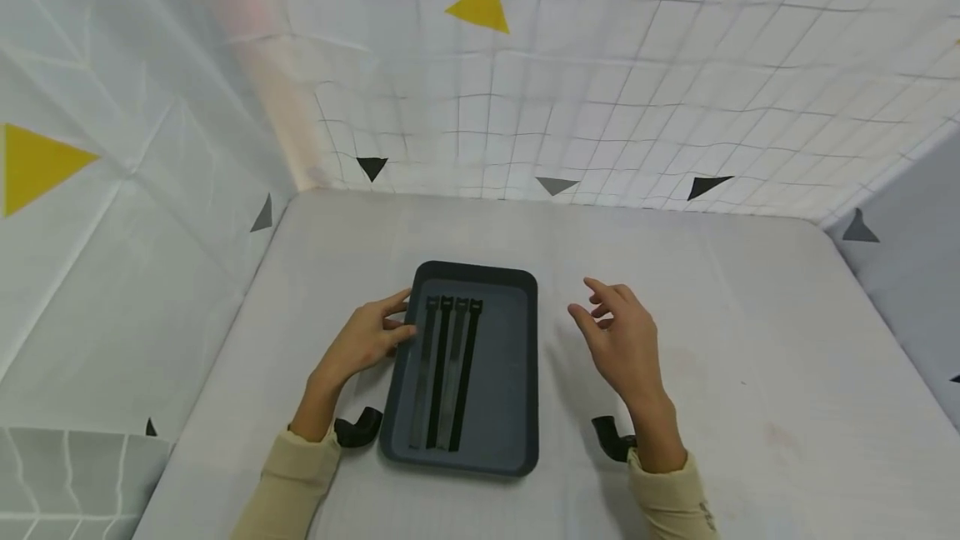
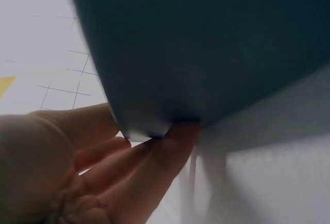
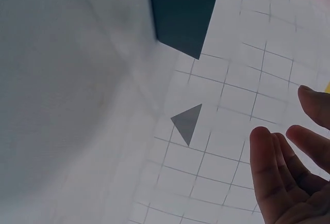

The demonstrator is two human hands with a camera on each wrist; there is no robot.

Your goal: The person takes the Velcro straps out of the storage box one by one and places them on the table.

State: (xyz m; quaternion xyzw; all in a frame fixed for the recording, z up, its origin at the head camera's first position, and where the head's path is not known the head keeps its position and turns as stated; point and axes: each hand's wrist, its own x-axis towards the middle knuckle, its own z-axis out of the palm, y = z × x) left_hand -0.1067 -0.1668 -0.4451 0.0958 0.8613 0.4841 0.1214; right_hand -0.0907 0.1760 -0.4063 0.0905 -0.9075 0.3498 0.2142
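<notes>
A dark blue-grey rectangular tray (image 1: 498,373) with rounded corners lies on the white table, its far end tilted slightly left to right. Inside, toward its left side, several long strap-style cable ties (image 1: 447,373), black and dark grey, lie side by side with their slotted heads at the far end. My left hand (image 1: 367,338) grips the tray's left wall, thumb at the rim and fingers against the outer side. Seen from the left wrist, the fingertips (image 2: 183,131) meet the tray's outer wall. Right of the tray, my right hand (image 1: 622,340) hovers with loosely bent fingers, holding nothing.
White sheets with grid lines and yellow, black and grey triangles (image 1: 480,7) enclose the table (image 1: 750,340) at the back and sides. A black curved wrist piece (image 1: 360,427) sits by the left cuff, and a similar one (image 1: 613,440) by the right.
</notes>
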